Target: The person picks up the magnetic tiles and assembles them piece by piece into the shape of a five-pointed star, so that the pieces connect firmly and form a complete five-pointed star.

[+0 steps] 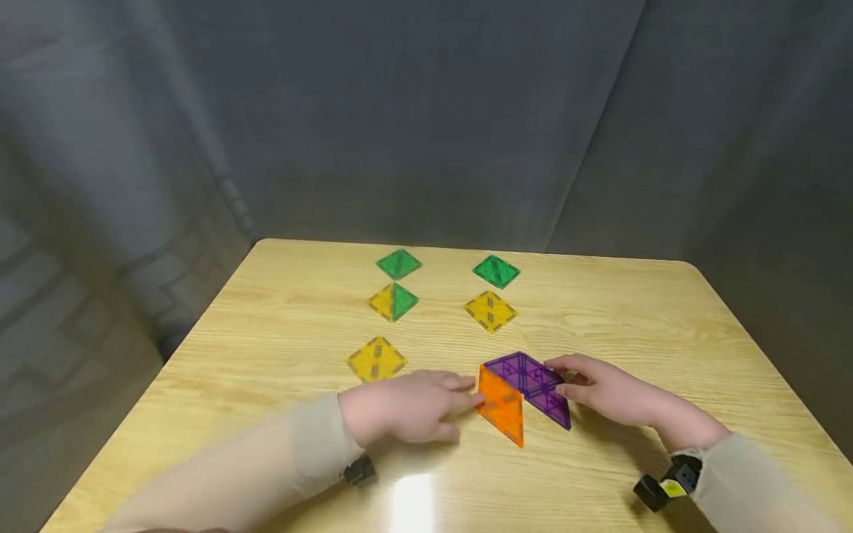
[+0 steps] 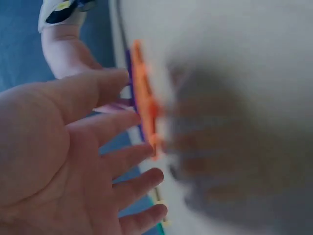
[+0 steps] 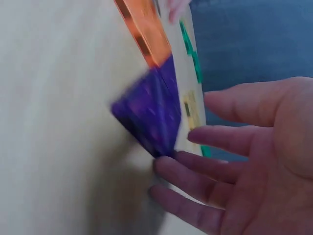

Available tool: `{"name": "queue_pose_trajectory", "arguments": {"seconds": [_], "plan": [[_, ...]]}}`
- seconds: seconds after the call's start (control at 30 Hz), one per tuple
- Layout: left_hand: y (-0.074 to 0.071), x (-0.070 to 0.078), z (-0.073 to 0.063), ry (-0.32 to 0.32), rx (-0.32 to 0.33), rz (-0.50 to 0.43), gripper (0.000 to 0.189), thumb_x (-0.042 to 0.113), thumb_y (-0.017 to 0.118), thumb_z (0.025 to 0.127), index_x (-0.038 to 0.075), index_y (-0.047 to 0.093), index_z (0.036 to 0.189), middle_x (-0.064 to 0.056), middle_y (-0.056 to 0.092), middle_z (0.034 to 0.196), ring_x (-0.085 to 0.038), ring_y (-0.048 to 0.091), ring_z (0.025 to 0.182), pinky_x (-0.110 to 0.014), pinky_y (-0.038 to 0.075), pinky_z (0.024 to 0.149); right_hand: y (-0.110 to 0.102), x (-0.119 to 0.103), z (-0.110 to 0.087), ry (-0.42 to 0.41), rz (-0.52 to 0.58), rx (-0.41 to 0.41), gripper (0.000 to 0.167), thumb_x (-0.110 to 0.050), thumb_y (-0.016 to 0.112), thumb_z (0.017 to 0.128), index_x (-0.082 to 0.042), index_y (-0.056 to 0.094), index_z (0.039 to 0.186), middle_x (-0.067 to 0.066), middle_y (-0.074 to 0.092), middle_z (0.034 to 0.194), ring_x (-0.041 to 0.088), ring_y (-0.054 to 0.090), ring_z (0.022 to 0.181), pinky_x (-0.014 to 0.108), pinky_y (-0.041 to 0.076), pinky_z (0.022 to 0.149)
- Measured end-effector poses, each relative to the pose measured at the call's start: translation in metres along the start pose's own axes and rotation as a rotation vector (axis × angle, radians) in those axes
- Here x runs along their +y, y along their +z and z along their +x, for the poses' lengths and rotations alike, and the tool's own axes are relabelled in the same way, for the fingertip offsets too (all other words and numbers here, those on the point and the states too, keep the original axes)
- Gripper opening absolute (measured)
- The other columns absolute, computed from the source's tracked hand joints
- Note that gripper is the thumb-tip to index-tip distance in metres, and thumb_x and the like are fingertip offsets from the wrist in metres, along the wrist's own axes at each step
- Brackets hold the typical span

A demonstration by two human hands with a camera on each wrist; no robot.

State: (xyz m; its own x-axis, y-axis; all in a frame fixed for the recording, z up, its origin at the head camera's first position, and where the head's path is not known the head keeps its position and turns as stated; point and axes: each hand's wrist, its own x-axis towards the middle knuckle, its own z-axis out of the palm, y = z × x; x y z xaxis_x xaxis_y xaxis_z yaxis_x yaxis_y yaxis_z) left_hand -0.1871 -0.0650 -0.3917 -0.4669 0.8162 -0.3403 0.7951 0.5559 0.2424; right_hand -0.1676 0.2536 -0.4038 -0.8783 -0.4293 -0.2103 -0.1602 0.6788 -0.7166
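Orange translucent magnetic tiles (image 1: 501, 409) adjoin purple magnetic tiles (image 1: 529, 376) near the middle of the wooden table. My left hand (image 1: 423, 403) lies along the left of the orange piece, its fingertips at that edge; the left wrist view shows the fingers spread and straight. At the right end of the purple piece is my right hand (image 1: 603, 385). In the right wrist view its loosely extended fingers (image 3: 183, 176) meet the purple corner without closing round it. Whether the orange and purple tiles lie flat or tilt is hard to tell.
Behind the hands lie diamond-shaped tile pairs on the table (image 1: 300, 296): a green pair (image 1: 398, 264), another green pair (image 1: 496, 272), a yellow-and-green pair (image 1: 393, 302), a yellow pair (image 1: 490, 311) and a nearer yellow pair (image 1: 377, 360). Grey curtains (image 1: 413, 126) hang beyond the table's far edge.
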Motion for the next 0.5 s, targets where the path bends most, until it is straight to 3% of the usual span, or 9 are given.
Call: {"name": "queue_pose_trajectory", "arguments": {"seconds": [0.1,0.2,0.37,0.5], "plan": [[0.016,0.0,-0.009,0.02,0.001,0.037,0.064,0.044,0.053,0.1,0.028,0.028,0.157,-0.001,0.022,0.161,-0.023,0.023,0.146,-0.042,0.02,0.118,0.012,-0.001,-0.005,0.013,0.073,0.018,0.044,-0.02,0.057,0.101,0.001,0.051,0.139,0.02,0.053,0.135,0.033,0.053,0.113,0.044,0.049,0.089],[0.026,-0.003,-0.019,-0.008,0.026,0.033,0.064,0.045,0.053,0.1,0.029,0.029,0.156,0.001,0.023,0.161,-0.025,0.025,0.145,-0.047,0.021,0.117,0.025,-0.003,-0.007,0.014,0.223,0.006,0.044,-0.019,0.054,0.102,0.004,0.048,0.14,0.024,0.05,0.137,0.033,0.056,0.109,0.038,0.053,0.083],[0.032,-0.009,-0.04,-0.037,0.096,0.002,0.061,0.042,0.056,0.099,0.022,0.037,0.154,-0.002,0.032,0.157,-0.026,0.032,0.142,-0.046,0.024,0.116,0.044,-0.012,-0.012,0.022,0.507,-0.02,0.049,-0.015,0.053,0.102,0.012,0.04,0.141,0.031,0.045,0.139,0.032,0.06,0.107,0.035,0.055,0.085],[0.033,-0.013,-0.049,-0.052,0.183,-0.053,0.053,0.039,0.058,0.099,0.016,0.05,0.146,-0.006,0.043,0.151,-0.025,0.039,0.138,-0.045,0.03,0.114,0.053,-0.018,-0.016,0.018,0.636,-0.042,0.053,-0.014,0.051,0.102,0.015,0.033,0.143,0.032,0.045,0.14,0.033,0.06,0.111,0.037,0.054,0.089]]}}
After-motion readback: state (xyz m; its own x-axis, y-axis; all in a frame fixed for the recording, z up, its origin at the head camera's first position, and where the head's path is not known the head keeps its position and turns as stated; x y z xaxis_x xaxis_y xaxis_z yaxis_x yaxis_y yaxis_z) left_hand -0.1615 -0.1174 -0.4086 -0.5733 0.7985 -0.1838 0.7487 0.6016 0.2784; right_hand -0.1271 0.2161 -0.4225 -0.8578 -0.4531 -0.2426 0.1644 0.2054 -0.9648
